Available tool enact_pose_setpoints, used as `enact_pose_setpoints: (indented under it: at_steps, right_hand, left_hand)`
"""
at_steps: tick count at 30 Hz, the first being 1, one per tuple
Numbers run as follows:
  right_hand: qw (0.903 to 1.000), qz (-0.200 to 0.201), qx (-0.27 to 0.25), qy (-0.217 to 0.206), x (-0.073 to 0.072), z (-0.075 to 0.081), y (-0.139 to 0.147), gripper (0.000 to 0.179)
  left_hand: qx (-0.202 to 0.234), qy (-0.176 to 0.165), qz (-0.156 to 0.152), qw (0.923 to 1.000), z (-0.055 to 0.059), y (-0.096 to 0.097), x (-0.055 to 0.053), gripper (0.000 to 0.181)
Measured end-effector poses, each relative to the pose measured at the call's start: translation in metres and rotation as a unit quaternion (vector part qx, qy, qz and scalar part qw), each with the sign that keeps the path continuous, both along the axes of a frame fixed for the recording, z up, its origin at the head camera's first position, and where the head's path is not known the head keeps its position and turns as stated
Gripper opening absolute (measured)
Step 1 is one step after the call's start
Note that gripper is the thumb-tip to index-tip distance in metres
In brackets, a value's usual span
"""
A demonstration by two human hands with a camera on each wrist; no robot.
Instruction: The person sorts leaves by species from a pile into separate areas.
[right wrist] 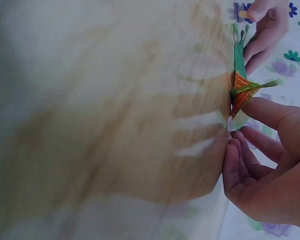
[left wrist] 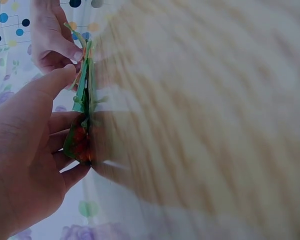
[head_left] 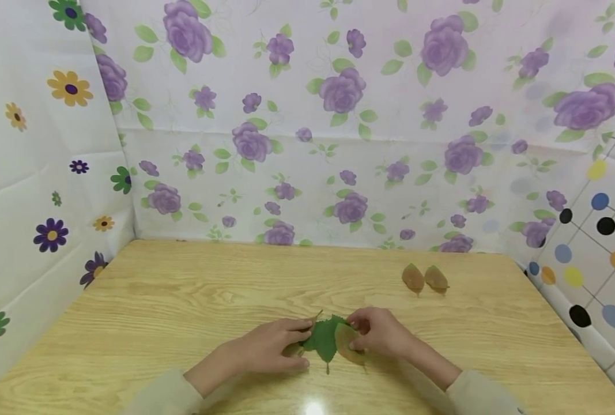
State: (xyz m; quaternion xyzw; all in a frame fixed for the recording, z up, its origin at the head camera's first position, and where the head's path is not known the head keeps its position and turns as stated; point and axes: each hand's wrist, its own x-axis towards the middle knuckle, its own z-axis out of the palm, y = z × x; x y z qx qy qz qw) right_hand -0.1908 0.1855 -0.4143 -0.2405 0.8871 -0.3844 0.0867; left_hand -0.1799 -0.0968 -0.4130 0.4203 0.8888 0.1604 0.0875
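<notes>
Green leaves (head_left: pixel 325 341) with toothed edges lie overlapping on the table, stems toward the near side. Over their left end rests my left hand (head_left: pixel 272 349), its fingers fairly straight and touching the leaves; a brownish leaf (head_left: pixel 293 350) shows partly beneath it. My right hand (head_left: pixel 382 334) holds a brownish leaf (head_left: pixel 346 342) by its right side, thumb on top, where it overlaps the green ones. From the right wrist view, that leaf looks orange (right wrist: pixel 243 91) and tilts up off the table, its stem pointing away.
Two more brownish leaves (head_left: pixel 413 279) lie side by side farther back on the right of the wooden table (head_left: pixel 208 276). Behind the table hangs a purple-flowered cloth (head_left: pixel 307 173), with patterned cloths at both sides.
</notes>
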Motion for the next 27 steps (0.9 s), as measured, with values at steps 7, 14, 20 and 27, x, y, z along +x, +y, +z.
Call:
enact_pose_setpoints:
  at_steps: [7,14,20,27]
  right_hand:
    - [0.9997,-0.007,-0.003,-0.022,0.0021,0.0024,-0.0031,0.037]
    - [0.9997,-0.014,0.007,-0.016,0.0024,0.0031,-0.0020,0.031]
    - [0.9998,-0.018,0.011,-0.005,0.0004,0.0011,-0.0009,0.027]
    - [0.9996,-0.018,-0.017,-0.015,-0.0016,-0.0004,0.0025,0.015]
  left_hand:
    - [0.003,-0.002,0.003,1.0000,0.0021,0.0001,0.0034,0.062]
    - [0.008,0.001,-0.002,1.0000,0.0044,0.0013,0.0044,0.060]
    - [0.011,0.003,-0.005,0.9999,0.0034,0.0016,0.0038,0.059]
    - [0.011,0.002,-0.005,0.9999,0.0007,0.0014,0.0022,0.059]
